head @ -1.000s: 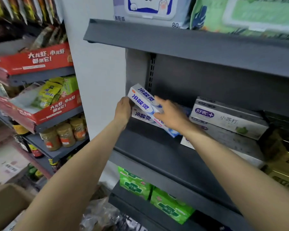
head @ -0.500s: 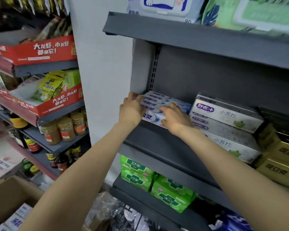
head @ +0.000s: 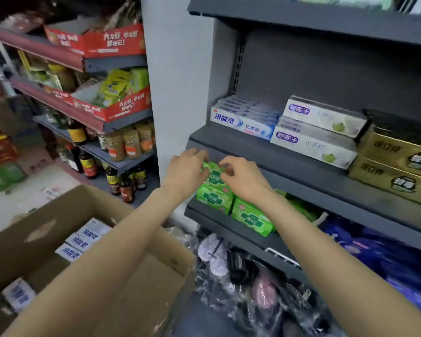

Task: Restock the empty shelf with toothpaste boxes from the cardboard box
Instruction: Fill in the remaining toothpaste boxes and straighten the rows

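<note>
A stack of white-and-blue toothpaste boxes [head: 244, 118] lies at the left end of the dark grey shelf [head: 231, 142], against its side wall. My left hand [head: 186, 171] and my right hand [head: 241, 177] hover close together just below the shelf's front lip, in front of green packs. Both hold nothing and their fingers hang loosely curled. The open cardboard box [head: 58, 215] stands at the lower left. Several more white-and-blue toothpaste boxes [head: 82, 242] stand on end inside it, partly hidden by my left forearm.
White-and-green toothpaste boxes [head: 319, 132] and gold boxes [head: 396, 164] fill the shelf to the right. Green packs [head: 249, 216] sit on the shelf below. Plastic-wrapped goods [head: 253, 283] lie on the floor. Sauce bottles and jars [head: 122, 152] line the left-hand shelves.
Both hands have let go of the white-and-blue boxes and drawn back and down off the shelf. The camera has tilted down, bringing the cardboard box into view.
</note>
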`<state>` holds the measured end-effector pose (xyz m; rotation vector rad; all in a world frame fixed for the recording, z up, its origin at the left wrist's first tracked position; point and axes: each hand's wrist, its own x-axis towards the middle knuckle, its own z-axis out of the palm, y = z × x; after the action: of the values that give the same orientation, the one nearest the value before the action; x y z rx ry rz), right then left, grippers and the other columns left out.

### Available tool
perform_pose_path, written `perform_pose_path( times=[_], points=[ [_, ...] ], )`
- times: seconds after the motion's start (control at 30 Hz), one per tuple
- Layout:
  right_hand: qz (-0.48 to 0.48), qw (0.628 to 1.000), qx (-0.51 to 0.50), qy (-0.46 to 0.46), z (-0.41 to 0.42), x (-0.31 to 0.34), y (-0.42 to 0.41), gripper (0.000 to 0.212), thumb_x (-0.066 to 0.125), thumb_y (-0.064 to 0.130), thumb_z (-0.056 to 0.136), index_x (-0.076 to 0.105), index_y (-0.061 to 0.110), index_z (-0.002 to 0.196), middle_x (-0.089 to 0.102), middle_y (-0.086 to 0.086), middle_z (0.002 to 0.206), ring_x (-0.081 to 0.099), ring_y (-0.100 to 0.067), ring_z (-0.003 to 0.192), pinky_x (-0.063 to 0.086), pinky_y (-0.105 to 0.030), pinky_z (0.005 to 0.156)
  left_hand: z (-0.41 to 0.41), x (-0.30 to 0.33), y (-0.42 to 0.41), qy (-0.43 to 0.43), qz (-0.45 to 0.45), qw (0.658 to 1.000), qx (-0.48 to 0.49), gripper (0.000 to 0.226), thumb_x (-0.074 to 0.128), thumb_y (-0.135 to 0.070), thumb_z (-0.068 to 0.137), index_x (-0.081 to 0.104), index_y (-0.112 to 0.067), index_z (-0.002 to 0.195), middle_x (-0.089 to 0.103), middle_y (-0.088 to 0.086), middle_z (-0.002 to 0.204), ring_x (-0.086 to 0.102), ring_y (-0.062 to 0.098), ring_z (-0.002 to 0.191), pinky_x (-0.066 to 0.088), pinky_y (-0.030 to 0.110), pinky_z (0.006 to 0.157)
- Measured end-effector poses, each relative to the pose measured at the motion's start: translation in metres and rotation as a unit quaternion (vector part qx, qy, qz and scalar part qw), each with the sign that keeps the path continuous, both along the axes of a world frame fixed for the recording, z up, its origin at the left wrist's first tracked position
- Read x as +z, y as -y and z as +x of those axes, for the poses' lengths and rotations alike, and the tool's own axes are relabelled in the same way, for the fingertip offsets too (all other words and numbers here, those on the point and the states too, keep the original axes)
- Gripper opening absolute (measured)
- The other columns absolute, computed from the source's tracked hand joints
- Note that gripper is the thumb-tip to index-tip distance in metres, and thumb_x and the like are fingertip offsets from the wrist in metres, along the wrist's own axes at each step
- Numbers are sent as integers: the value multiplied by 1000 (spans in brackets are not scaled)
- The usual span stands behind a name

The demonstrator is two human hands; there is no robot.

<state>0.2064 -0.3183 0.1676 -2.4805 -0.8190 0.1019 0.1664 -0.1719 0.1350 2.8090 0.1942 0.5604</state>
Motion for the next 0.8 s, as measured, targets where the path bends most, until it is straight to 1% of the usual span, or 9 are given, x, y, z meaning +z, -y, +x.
perform_pose_path(
  times=[0.1,0.17,0.23,0.3,0.37,0.47,0.53,0.63,0.8],
  points=[
    [-6,998,32,-45,-41,-25,-20,28,54,13,89,65,15,115,69,-8,106,61,-25,102,45,-30,85,-54,-22,-22,-48,-44,998,17,21,52,-21,91,57,-12,109,62,6,97,59,28,89,48,40,75],
    [1,996,50,-75,-64,-42,-40,27,54,11,89,66,13,112,70,-9,104,62,-24,100,47,-30,84,-83,-38,-42,-87,-66,993,41,19,52,-21,92,56,-13,108,63,6,93,60,28,86,50,42,71],
    [2,993,63,-99,-85,-58,-62,26,53,10,89,66,13,112,70,-8,102,63,-24,98,47,-30,80,-107,-54,-64,-123,-81,986,74,19,51,-24,93,56,-15,109,65,4,96,60,27,90,51,40,70],
    [-3,990,78,-121,-103,-75,-86,26,51,10,91,65,11,113,68,-10,101,63,-25,97,44,-29,75,-127,-70,-90,-150,-95,979,99,21,51,-26,93,58,-16,110,65,5,104,60,29,97,51,38,74],
    [-13,987,85,-133,-120,-94,-113,26,50,12,91,65,13,113,67,-10,108,61,-24,102,42,-27,77,-144,-88,-119,-186,-96,971,114,22,51,-26,93,59,-12,107,66,9,104,61,32,97,51,39,76],
    [-25,985,76,-156,-139,-124,-156,25,51,12,90,66,13,110,65,-6,114,59,-20,108,42,-24,85,-166,-119,-170,-251,-87,957,113,23,45,-23,93,59,-8,103,64,11,108,58,33,100,48,37,75],
    [-38,983,55,-174,-148,-144,-184,26,49,10,90,66,12,110,65,-5,115,58,-21,109,41,-24,88,-177,-137,-203,-296,-57,949,94,24,46,-21,93,57,-11,111,60,9,118,55,29,108,44,35,82],
    [-74,978,14,-196,-157,-179,-222,32,47,12,91,63,13,119,63,-7,122,56,-23,113,41,-25,90,-184,-160,-248,-364,-4,929,58,31,48,-22,94,53,-12,123,53,10,127,50,29,117,41,36,90],
    [-137,965,12,-221,-170,-238,-270,42,53,13,91,49,8,132,50,-16,133,48,-30,121,34,-28,96,-189,-210,-301,-441,54,896,-12,40,51,-28,93,47,-14,131,46,10,132,42,28,125,40,38,97]
  ],
)
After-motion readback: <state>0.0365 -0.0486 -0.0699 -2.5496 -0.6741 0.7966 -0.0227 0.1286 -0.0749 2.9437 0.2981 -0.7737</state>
